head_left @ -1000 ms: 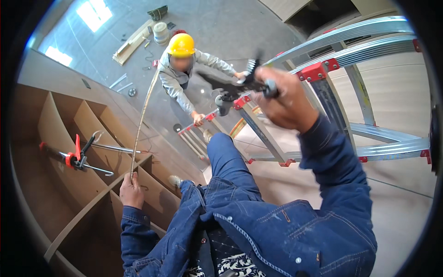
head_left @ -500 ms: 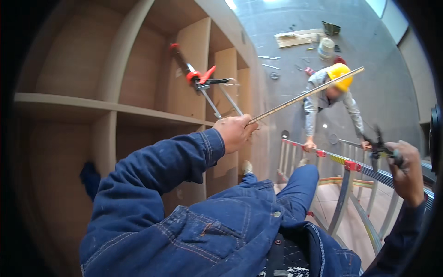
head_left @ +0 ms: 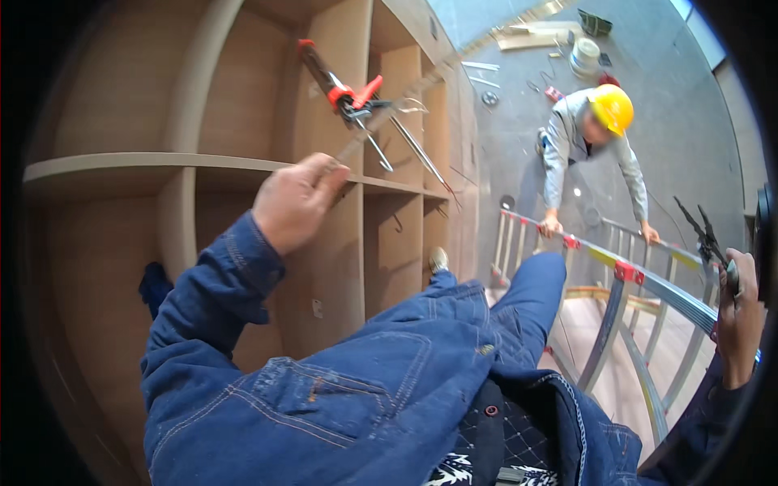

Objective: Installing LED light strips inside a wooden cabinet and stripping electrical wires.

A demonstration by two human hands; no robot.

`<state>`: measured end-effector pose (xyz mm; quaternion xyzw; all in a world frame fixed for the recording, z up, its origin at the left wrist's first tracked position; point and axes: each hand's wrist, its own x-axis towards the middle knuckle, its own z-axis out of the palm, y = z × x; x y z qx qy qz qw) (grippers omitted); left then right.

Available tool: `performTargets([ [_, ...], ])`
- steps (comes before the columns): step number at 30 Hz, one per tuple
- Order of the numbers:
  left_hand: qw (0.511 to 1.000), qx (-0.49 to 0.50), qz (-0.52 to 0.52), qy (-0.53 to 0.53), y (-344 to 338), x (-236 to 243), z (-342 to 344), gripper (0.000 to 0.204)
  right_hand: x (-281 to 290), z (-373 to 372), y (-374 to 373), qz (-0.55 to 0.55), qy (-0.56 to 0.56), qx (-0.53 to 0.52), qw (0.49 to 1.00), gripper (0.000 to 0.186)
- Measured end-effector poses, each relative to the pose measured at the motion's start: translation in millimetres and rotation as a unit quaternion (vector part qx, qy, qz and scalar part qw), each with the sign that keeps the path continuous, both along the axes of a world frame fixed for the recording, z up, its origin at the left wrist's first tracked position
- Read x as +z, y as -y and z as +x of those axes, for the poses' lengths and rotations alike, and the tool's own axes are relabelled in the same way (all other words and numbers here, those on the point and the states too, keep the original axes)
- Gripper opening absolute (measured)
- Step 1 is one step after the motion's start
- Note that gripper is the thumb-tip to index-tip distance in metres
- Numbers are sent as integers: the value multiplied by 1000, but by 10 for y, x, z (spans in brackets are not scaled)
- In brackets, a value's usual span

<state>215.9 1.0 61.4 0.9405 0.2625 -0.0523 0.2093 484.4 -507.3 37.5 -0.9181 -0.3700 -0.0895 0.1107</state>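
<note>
My left hand [head_left: 298, 198] is closed on the end of a long, thin, light-coloured strip [head_left: 429, 78]. Motion blurs the strip, which slants up and away to the right across the cabinet front. Behind it is a red and black caulking gun [head_left: 340, 99] at the wooden cabinet; what it rests on is unclear. At the far right, my right hand [head_left: 739, 300] grips a pair of dark pliers [head_left: 708, 236] by the handles, jaws apart and pointing up, above the ladder.
The open-fronted wooden cabinet [head_left: 113, 166] fills the left side. A metal ladder [head_left: 609, 316] with red joints stands at the right. Below, a person in a yellow helmet [head_left: 612, 109] holds it with both hands. A white bucket [head_left: 585, 58] and boards [head_left: 539, 36] lie farther off on the floor.
My left hand has moved left toward the cabinet, swinging the strip up and left across the caulking gun. My right hand has shifted slightly right with the pliers, their jaws now showing clearly.
</note>
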Motion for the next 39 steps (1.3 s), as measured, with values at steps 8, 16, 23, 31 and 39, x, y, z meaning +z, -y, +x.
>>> performTargets([
  [8, 993, 64, -96, 20, -167, 129, 141, 24, 246, -145, -63, -93, -237, -191, 948, 25],
  [16, 985, 109, -132, 32, -125, 169, 124, 27, 317, -7, -187, -134, -415, -349, 830, 40],
  [23, 990, 74, -122, 3, -179, 219, 185, 30, 338, 39, -89, -9, -478, -367, 798, 42],
  [31, 993, 45, -102, 38, -149, 227, 226, 32, 192, -2, 106, 70, -417, -327, 845, 38],
  [39, 994, 41, -70, 69, -224, 196, 271, 37, 272, 41, 35, 93, -389, -326, 857, 36],
])
